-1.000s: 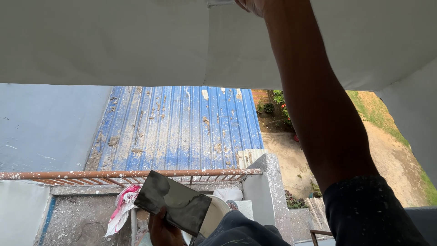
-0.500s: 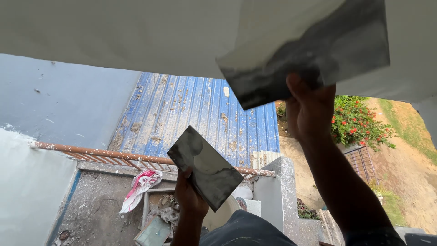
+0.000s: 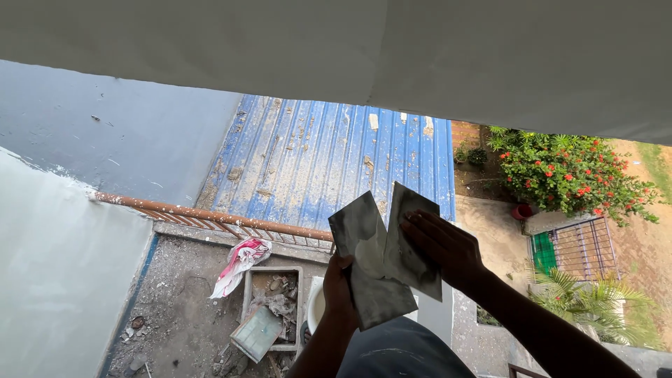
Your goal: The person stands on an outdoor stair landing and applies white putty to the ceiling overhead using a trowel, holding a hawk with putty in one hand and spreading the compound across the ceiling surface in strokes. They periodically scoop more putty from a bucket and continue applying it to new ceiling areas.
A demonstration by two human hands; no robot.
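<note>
My left hand (image 3: 338, 288) grips the lower edge of a flat grey metal plate smeared with white putty (image 3: 365, 259), held tilted in front of me. My right hand (image 3: 443, 245) holds a second flat metal blade (image 3: 409, 238) and presses it against the right side of the plate, so the two overlap. Both sit below a white plastered ceiling (image 3: 336, 49) that fills the top of the view.
A white wall (image 3: 49, 266) stands at the left. Far below lie a blue corrugated roof (image 3: 336, 161), a rusty railing (image 3: 210, 217), a concrete ledge with a rubble-filled tray (image 3: 269, 308) and a red-and-white cloth (image 3: 241, 259). A flowering bush (image 3: 570, 175) and green gate (image 3: 574, 252) are at right.
My right hand has come down from the ceiling with its blade and now presses it against the plate in my left hand. The view has tilted further down.
</note>
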